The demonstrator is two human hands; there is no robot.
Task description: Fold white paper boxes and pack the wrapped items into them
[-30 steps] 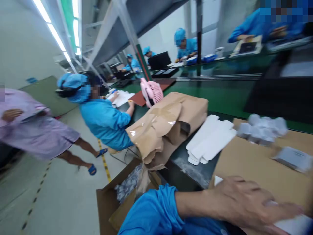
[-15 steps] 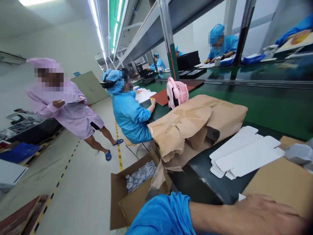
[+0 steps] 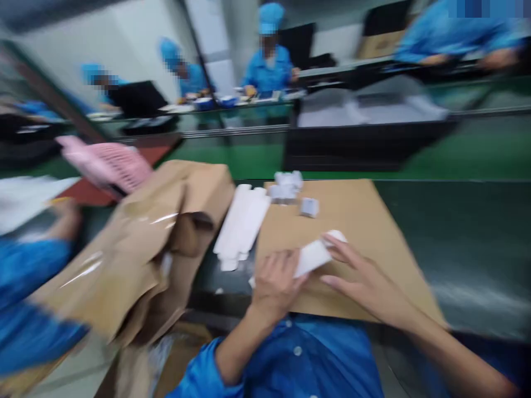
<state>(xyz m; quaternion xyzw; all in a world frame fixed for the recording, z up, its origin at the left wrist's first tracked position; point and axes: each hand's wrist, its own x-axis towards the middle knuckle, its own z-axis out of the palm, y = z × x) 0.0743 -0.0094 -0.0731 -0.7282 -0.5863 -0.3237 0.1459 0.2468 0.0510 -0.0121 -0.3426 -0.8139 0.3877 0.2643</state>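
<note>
1. Table [image 3: 468, 249]: bears a cardboard sheet [image 3: 360, 221].
2. Left hand [image 3: 276, 279]: fingers curled, clasping.
3. Right hand [image 3: 367, 279]: thumb and fingers parted.
4. White box [image 3: 313, 258]: over the sheet, left end under left fingers, far right end at right fingertips.

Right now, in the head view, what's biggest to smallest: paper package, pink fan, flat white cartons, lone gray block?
Paper package
Pink fan and flat white cartons: too alike to rank
Lone gray block
</note>
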